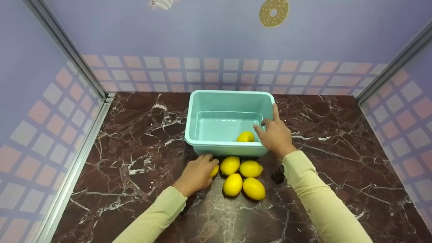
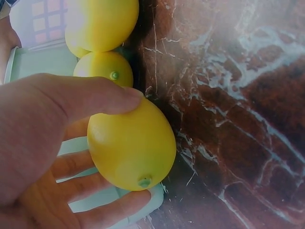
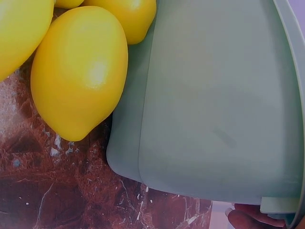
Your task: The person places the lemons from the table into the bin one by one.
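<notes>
My left hand [image 1: 199, 172] grips a lemon [image 2: 132, 148] in front of the bin, thumb over its near side and fingers behind it. In the head view that hand covers most of this lemon. The light teal plastic bin [image 1: 231, 92] has one lemon [image 1: 245, 136] inside, near its front wall. At the bin's right rim is my right hand [image 1: 277, 135], one finger stretched along the rim and the thumb spread over the inside. Before the bin lie more lemons [image 1: 233, 185] in a tight cluster, one of them [image 3: 81, 71] close beside its front wall.
The bin stands on a dark red marbled tabletop [image 1: 145, 162], close to the purple back wall [image 1: 216, 37] with its pink and white checks. Side panels [image 1: 40, 111] flank the table. A small dark object [image 1: 278, 174] lies beside the right sleeve.
</notes>
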Motion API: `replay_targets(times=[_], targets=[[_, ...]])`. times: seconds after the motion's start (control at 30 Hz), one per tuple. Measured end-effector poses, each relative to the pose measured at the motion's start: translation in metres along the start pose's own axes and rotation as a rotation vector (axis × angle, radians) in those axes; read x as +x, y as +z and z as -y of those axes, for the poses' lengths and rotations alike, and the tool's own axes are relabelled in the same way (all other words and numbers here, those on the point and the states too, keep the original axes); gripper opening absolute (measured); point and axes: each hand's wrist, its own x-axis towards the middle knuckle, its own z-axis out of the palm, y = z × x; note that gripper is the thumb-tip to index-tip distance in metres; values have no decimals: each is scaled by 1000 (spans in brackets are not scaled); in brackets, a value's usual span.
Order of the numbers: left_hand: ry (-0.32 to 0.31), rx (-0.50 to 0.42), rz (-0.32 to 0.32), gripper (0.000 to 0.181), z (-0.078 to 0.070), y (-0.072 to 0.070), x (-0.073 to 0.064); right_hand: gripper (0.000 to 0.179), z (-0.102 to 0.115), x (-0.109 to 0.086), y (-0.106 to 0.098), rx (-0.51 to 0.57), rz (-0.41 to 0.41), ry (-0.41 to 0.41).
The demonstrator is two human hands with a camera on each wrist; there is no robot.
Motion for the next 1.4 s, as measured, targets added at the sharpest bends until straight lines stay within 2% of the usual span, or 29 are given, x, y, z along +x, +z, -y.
replay_targets(times=[0.43, 0.7, 1.07, 1.4], targets=[[4, 2, 10, 44, 0, -3, 1, 54, 0, -1, -1, -4, 7, 2], [13, 15, -7, 43, 0, -8, 0, 54, 0, 0, 0, 2, 5, 9], [14, 18, 4, 43, -2, -16, 0, 53, 0, -1, -1, -3, 1, 1], [41, 27, -22, 38, -5, -22, 0, 52, 0, -2, 1, -5, -23, -11]])
